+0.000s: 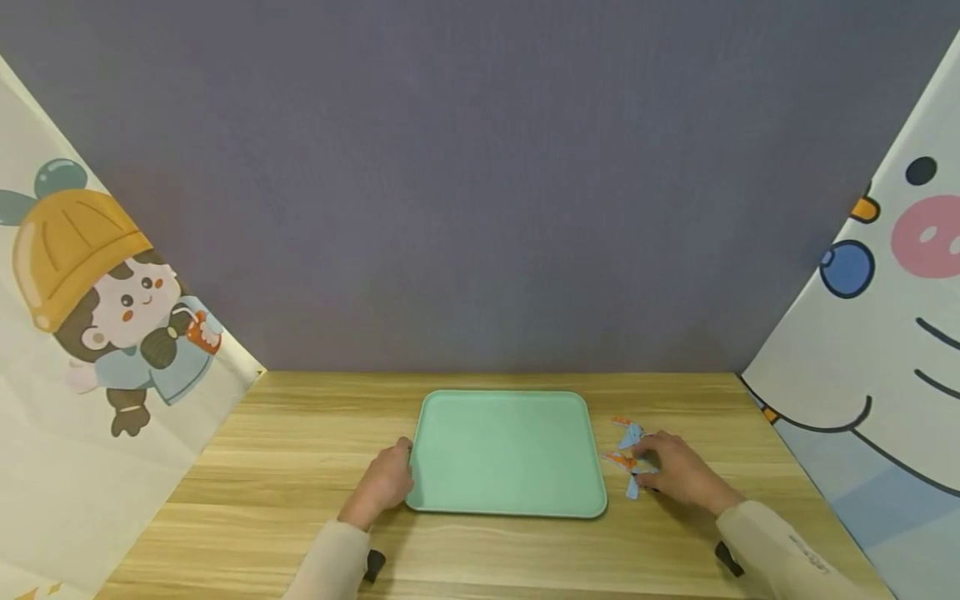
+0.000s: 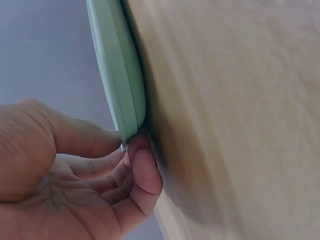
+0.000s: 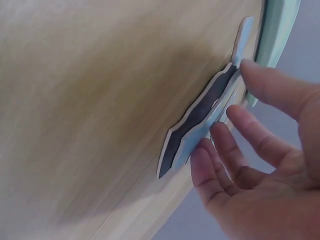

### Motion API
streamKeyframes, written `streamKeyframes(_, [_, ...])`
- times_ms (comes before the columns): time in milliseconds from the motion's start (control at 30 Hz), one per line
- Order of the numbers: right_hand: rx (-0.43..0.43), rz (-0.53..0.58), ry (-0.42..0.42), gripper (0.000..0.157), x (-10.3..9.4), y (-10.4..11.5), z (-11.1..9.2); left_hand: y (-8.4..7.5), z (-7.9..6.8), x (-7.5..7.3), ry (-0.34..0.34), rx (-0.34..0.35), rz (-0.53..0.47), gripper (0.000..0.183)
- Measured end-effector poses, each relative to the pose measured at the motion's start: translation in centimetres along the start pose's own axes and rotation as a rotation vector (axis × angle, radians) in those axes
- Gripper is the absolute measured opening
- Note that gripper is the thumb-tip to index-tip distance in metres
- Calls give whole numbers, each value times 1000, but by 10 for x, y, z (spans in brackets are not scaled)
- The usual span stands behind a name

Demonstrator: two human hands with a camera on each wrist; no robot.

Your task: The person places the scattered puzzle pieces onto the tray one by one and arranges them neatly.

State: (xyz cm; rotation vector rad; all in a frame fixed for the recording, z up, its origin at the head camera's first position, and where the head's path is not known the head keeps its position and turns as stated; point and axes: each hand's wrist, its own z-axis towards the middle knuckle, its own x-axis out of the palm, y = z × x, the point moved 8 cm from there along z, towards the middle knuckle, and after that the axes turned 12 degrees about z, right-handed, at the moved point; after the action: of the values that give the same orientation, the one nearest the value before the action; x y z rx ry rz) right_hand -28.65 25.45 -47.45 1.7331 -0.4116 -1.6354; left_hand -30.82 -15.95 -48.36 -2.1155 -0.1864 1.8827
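Note:
A mint-green tray (image 1: 507, 454) lies flat on the wooden table. My left hand (image 1: 386, 479) is at its left edge, and in the left wrist view the thumb and curled fingers pinch the tray's rim (image 2: 122, 85). To the right of the tray lie several thin flat cut-out pieces (image 1: 631, 435) in blue and orange. Over them is my right hand (image 1: 678, 471), thumb and fingertips on a flat light-blue piece (image 3: 197, 135). A dark flat piece (image 3: 197, 107) lies against it, partly covered. What the cut-outs depict cannot be made out.
A grey-purple panel (image 1: 495, 183) rises behind the table (image 1: 300, 450). White printed sheets stand at both sides, one with a cartoon child (image 1: 127, 308), the other with a pink snout (image 1: 933, 236). Black straps (image 1: 375, 565) show by the wrists.

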Motion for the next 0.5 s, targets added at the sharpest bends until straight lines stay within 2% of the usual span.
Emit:
streamKeyframes(200, [50,27,15,39,-1,-7,0,2,1,0,-15,0,5,37])
streamKeyframes(500, [48,18,47,37,-9,-11,-4,3,0,1,-11,4,-24,37])
